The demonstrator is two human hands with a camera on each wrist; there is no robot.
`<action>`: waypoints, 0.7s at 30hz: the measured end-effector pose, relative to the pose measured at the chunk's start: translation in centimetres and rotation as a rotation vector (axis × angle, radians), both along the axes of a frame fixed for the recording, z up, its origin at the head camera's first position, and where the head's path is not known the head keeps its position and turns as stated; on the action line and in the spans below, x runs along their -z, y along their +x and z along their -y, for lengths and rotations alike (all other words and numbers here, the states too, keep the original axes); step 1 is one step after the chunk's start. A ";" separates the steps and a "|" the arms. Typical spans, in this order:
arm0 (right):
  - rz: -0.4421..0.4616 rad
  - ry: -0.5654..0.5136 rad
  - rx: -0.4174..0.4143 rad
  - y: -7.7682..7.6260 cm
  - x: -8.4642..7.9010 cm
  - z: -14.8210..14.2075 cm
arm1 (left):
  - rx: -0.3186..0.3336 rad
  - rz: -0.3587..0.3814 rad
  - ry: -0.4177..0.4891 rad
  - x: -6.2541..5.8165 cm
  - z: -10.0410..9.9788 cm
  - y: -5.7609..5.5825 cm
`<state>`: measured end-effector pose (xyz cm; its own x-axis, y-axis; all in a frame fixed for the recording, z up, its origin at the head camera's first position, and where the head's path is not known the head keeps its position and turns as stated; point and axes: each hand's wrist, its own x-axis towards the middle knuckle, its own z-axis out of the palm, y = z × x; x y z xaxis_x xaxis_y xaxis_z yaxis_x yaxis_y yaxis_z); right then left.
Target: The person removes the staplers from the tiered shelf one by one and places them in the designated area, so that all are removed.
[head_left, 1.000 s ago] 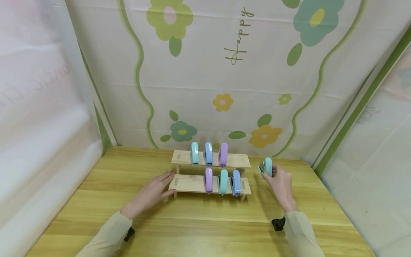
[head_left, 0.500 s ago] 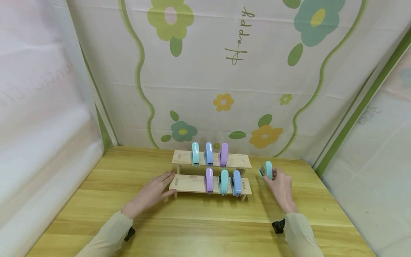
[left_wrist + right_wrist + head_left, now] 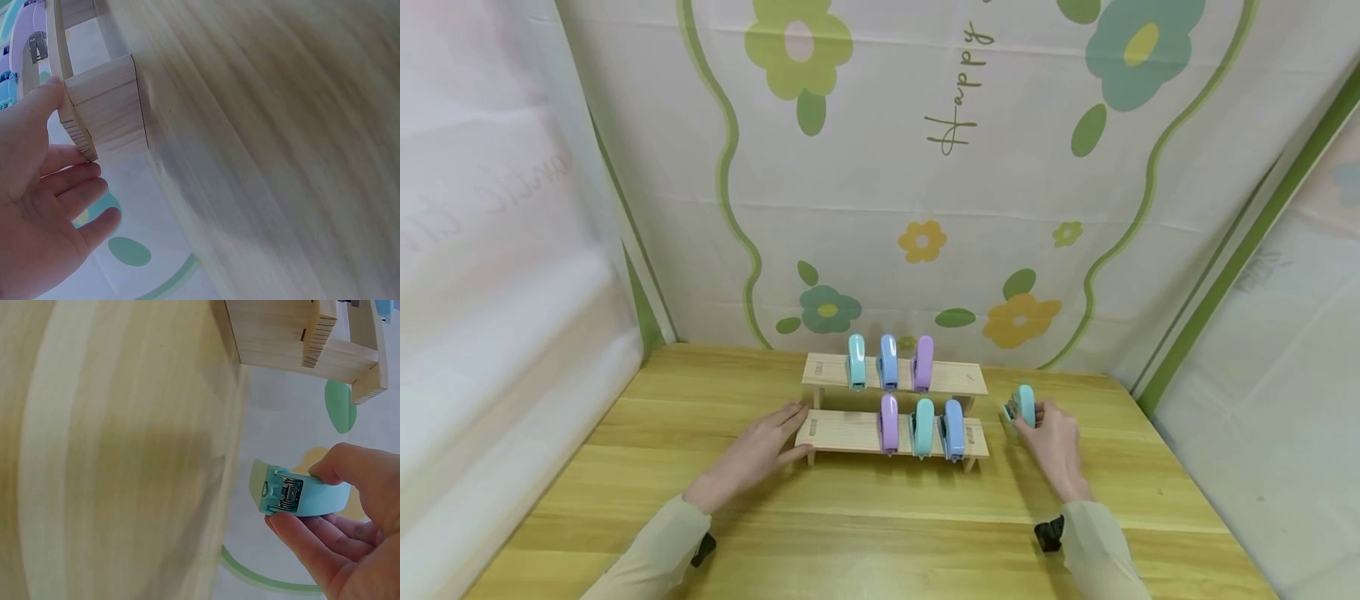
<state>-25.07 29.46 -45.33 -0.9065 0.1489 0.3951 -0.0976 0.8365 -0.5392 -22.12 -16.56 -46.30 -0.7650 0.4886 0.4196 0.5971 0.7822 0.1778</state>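
Note:
A two-tier wooden display stand (image 3: pixel 842 429) bears small staplers in mint, blue and purple. My left hand (image 3: pixel 760 446) holds the left end of its lower tier, thumb at the front edge and fingertips at the back corner; the left wrist view shows the thumb (image 3: pixel 47 100) on the board's edge. Right of the stand, my right hand (image 3: pixel 1054 437) pinches a mint stapler (image 3: pixel 312 495) between thumb and fingers. The right wrist view shows its metal spring end facing the table, with a gap beneath.
On the upper tier stand a mint stapler (image 3: pixel 856 362), a blue one (image 3: pixel 887 362) and a purple one (image 3: pixel 922 363). The lower tier carries a purple stapler (image 3: pixel 889 423), a mint one (image 3: pixel 922 427) and a blue one (image 3: pixel 953 429). A flowered cloth (image 3: pixel 850 183) hangs behind the wooden table (image 3: pixel 880 533).
My right hand has lowered the mint stapler slightly toward the table, right of the stand. The left hand stays at the stand's left end.

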 end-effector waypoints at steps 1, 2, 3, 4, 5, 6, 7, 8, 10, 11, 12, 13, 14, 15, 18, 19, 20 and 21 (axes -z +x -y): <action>0.001 0.000 0.000 0.0 0.1 0.0 | -0.001 -0.001 -0.003 0.0 0.0 0.0; 0.000 -0.002 -0.001 0.0 0.2 -0.1 | -0.003 -0.001 -0.002 0.1 0.0 0.0; 0.000 -0.004 0.000 0.0 0.3 -0.1 | -0.003 -0.002 -0.003 0.1 0.0 0.0; -0.001 -0.004 0.000 0.0 0.3 -0.1 | -0.005 -0.004 -0.004 0.1 0.0 0.0; 0.000 -0.006 0.000 0.0 0.4 -0.1 | -0.005 -0.009 -0.004 0.1 0.0 0.0; 0.001 -0.009 0.000 0.0 0.5 -0.1 | -0.005 -0.009 -0.003 0.2 0.0 0.0; 0.003 -0.011 -0.001 0.0 0.6 -0.1 | -0.006 -0.008 -0.002 0.2 0.0 -0.1; 0.007 -0.012 0.000 -0.1 0.6 -0.1 | -0.006 -0.007 0.000 0.2 0.0 -0.1; 0.021 -0.011 0.002 -0.1 0.7 -0.2 | -0.007 -0.008 -0.001 0.2 0.0 -0.1; 0.031 -0.012 0.002 -0.2 0.8 -0.2 | -0.008 -0.008 -0.002 0.2 0.0 -0.1; 0.042 -0.012 0.003 -0.2 0.9 -0.3 | -0.009 0.000 -0.002 0.2 0.0 -0.1; 0.048 -0.010 0.003 -0.3 0.9 -0.3 | -0.010 0.003 -0.001 0.1 0.0 -0.1; 0.054 -0.009 0.005 -0.3 1.0 -0.3 | -0.011 0.010 0.000 0.1 -0.1 -0.1; 0.059 -0.009 0.005 -0.3 1.0 -0.3 | -0.013 0.017 0.001 0.1 -0.1 0.0; 0.061 -0.008 0.007 -0.4 1.2 -0.4 | -0.016 0.030 0.007 0.1 -0.1 0.0; 0.059 -0.010 0.007 -0.4 1.2 -0.3 | -0.017 0.030 0.008 0.1 -0.1 0.0; 0.061 -0.010 0.008 -0.4 1.2 -0.3 | -0.019 0.030 0.009 0.1 -0.1 0.0; 0.062 -0.011 0.008 -0.4 1.2 -0.3 | -0.020 0.026 0.009 0.1 -0.1 0.0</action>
